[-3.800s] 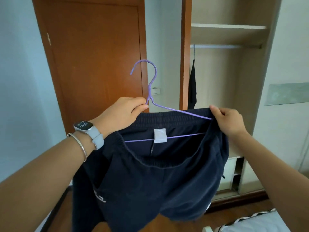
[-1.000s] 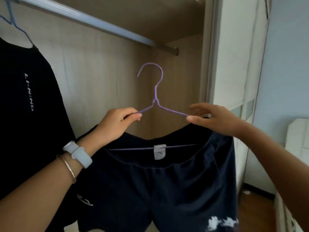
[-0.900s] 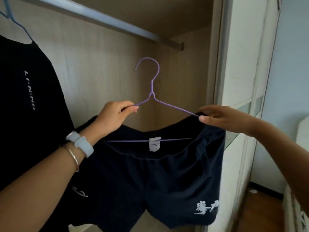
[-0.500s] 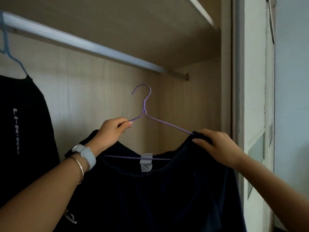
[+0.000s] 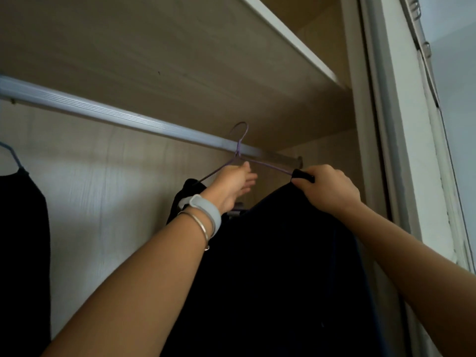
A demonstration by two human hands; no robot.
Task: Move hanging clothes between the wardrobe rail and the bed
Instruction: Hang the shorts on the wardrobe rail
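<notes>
A purple wire hanger (image 5: 239,148) carries dark navy shorts (image 5: 283,266). Its hook rises in front of and above the silver wardrobe rail (image 5: 116,115), near the rail's right end. My left hand (image 5: 231,186) holds the hanger's left arm from below, with the fingers partly spread. My right hand (image 5: 327,189) pinches the shorts' waistband at the hanger's right shoulder. Whether the hook rests on the rail I cannot tell.
A black T-shirt (image 5: 23,240) hangs on a blue hanger (image 5: 11,155) at the far left of the rail. A shelf board (image 5: 283,39) runs just above the rail. The wardrobe's white side frame (image 5: 386,124) stands close on the right.
Both hands have lifted the hanger with the shorts upward and further into the wardrobe, bringing the hook from well below the rail to its level. My view has tilted upward.
</notes>
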